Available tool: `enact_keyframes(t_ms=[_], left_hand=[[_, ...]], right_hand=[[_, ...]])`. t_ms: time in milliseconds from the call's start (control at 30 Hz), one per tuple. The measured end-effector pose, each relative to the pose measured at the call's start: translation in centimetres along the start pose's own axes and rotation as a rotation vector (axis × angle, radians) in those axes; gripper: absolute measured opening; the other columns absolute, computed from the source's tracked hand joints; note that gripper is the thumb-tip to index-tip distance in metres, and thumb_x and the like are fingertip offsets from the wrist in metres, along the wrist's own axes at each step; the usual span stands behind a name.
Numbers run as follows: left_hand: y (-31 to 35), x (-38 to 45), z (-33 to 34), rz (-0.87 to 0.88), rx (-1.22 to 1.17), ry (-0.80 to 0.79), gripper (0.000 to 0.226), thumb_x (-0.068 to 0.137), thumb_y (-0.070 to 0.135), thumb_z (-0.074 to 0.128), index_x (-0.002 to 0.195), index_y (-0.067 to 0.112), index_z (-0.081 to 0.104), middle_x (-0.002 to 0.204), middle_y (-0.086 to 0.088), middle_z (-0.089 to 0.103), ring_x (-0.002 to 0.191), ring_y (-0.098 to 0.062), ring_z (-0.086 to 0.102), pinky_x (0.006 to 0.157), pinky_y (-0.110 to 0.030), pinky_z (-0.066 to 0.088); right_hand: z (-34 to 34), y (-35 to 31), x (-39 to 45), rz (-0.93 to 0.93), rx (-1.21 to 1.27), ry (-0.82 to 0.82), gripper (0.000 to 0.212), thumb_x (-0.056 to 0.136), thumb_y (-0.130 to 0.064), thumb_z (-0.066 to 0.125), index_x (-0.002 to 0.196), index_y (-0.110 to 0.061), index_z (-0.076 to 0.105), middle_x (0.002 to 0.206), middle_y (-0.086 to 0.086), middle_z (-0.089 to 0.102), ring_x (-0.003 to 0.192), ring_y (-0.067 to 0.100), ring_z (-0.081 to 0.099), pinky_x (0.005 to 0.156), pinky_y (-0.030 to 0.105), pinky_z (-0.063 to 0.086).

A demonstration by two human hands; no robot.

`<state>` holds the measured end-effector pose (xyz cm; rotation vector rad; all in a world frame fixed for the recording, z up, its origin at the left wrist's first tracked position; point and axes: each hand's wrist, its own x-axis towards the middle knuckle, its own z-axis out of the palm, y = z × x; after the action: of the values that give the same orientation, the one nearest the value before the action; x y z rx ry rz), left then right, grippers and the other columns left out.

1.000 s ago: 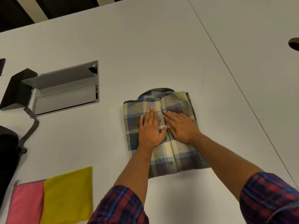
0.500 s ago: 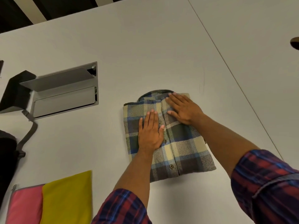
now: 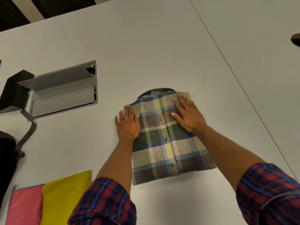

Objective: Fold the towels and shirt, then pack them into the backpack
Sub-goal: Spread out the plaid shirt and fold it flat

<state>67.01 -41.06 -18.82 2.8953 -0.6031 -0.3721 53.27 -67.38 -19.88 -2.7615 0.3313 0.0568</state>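
Both palms are spreading outward now! The left hand (image 3: 127, 125), pressing mid-chest half a second ago, has slid off to the left edge of the folded shirt (image 3: 168, 140), its fingers straight and released, gripping nothing, the outer ones lying on the table (image 3: 162, 46) just past the cloth. The right hand (image 3: 188, 114) has stayed up near the collar, fingers flat and splayed, tips close to the top right corner of the bundle. That reads as a final smoothing sweep, so the folding looks all but finished and the shirt should be ready to lift. It lies buttons up, squarely between and under the two hands. Well off to the left of the left fingers sit the yellow towel (image 3: 65, 198) and pink towel (image 3: 26, 207), flat and side by side. The backpack (image 3: 6, 159) shows only as a dark shape at the far left edge with a grey strap (image 3: 27, 133); whether anything is inside, I cannot tell.
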Motion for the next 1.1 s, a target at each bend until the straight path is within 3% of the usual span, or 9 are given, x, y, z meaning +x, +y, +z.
enact_keyframes(t_ms=[100,233,400,467,667,767,867,1033,1100], left_hand=[[0.2,0.3,-1.0,-0.009,0.024,-0.045,0.064,0.106,0.049,0.013,0.160,0.017,0.005,0.168,-0.003,0.005,0.154,-0.028,0.003,0.123,-0.052,-0.002],[2.5,-1.6,-1.7,0.072,0.059,0.151,0.062,0.106,0.044,0.017,0.159,0.012,0.015,0.167,-0.007,0.011,0.154,-0.025,0.006,0.124,-0.051,0.002],[7.2,-8.8,-0.3,0.279,-0.119,0.172,0.064,0.106,0.042,0.024,0.160,0.015,0.001,0.168,-0.002,-0.006,0.154,-0.017,-0.010,0.125,-0.041,-0.004],[7.2,-11.5,0.9,0.258,-0.169,0.133,0.068,0.105,0.042,0.029,0.160,0.016,-0.002,0.167,0.001,-0.010,0.153,-0.015,-0.014,0.125,-0.038,-0.007],[1.8,-14.4,2.1,0.238,-0.031,-0.139,0.068,0.101,0.060,0.005,0.158,0.026,-0.010,0.165,0.009,-0.016,0.152,-0.012,-0.017,0.125,-0.045,0.005],[0.0,-14.3,-0.2,0.301,0.096,-0.245,0.078,0.095,0.068,0.001,0.159,0.024,-0.009,0.164,0.006,-0.015,0.153,-0.016,-0.010,0.124,-0.047,0.012],[-1.0,-14.9,-2.4,0.302,0.160,-0.316,0.110,0.073,0.089,-0.007,0.160,0.021,-0.004,0.167,0.004,-0.009,0.154,-0.021,-0.004,0.124,-0.046,0.017],[-2.0,-17.6,-2.8,0.289,0.258,-0.429,0.130,0.063,0.098,0.039,0.158,0.026,-0.015,0.164,0.006,-0.022,0.153,-0.033,-0.004,0.119,-0.053,0.025],[-2.2,-18.3,-2.1,0.281,0.284,-0.436,0.135,0.064,0.090,0.055,0.156,0.026,-0.020,0.163,0.005,-0.028,0.152,-0.038,0.009,0.114,-0.052,0.035]], right_hand=[[-0.3,-0.2,0.7,0.038,0.060,-0.064,0.070,0.104,-0.062,0.020,0.161,-0.028,-0.003,0.167,-0.001,-0.015,0.153,0.016,-0.017,0.126,0.039,-0.005],[-1.4,-1.6,0.9,0.088,0.093,-0.103,0.075,0.101,-0.067,0.017,0.160,-0.028,-0.006,0.166,0.001,-0.018,0.153,0.017,-0.019,0.125,0.044,-0.010],[-0.7,-2.9,-2.8,-0.184,-0.056,-0.052,0.073,0.101,-0.066,0.015,0.160,-0.029,-0.007,0.168,0.003,-0.014,0.154,0.018,-0.016,0.126,0.047,-0.001],[0.1,-1.9,-4.6,-0.159,-0.070,-0.073,0.070,0.102,-0.063,0.011,0.160,-0.028,-0.009,0.167,0.001,-0.017,0.153,0.016,-0.018,0.126,0.047,0.003],[-0.9,1.3,-9.0,-0.089,-0.092,-0.097,0.063,0.105,-0.055,0.005,0.159,-0.027,-0.011,0.167,0.002,-0.017,0.153,0.016,-0.018,0.126,0.047,0.009],[-2.2,2.2,-11.3,-0.217,-0.124,-0.118,0.064,0.105,-0.056,0.009,0.161,-0.025,-0.004,0.168,0.001,-0.010,0.154,0.015,-0.012,0.125,0.045,0.011],[-3.2,3.2,-13.7,-0.391,-0.099,-0.229,0.068,0.104,-0.063,0.021,0.161,-0.031,0.003,0.169,-0.003,-0.007,0.154,0.012,-0.011,0.126,0.044,0.008],[-3.4,4.0,-17.1,-0.492,-0.115,-0.327,0.101,0.087,-0.084,0.040,0.161,-0.027,0.001,0.168,-0.004,-0.012,0.154,0.018,-0.016,0.126,0.038,-0.002],[-3.0,4.0,-17.7,-0.501,-0.135,-0.307,0.099,0.090,-0.080,0.041,0.161,-0.025,0.001,0.169,-0.001,-0.009,0.155,0.021,-0.011,0.126,0.042,0.010]])
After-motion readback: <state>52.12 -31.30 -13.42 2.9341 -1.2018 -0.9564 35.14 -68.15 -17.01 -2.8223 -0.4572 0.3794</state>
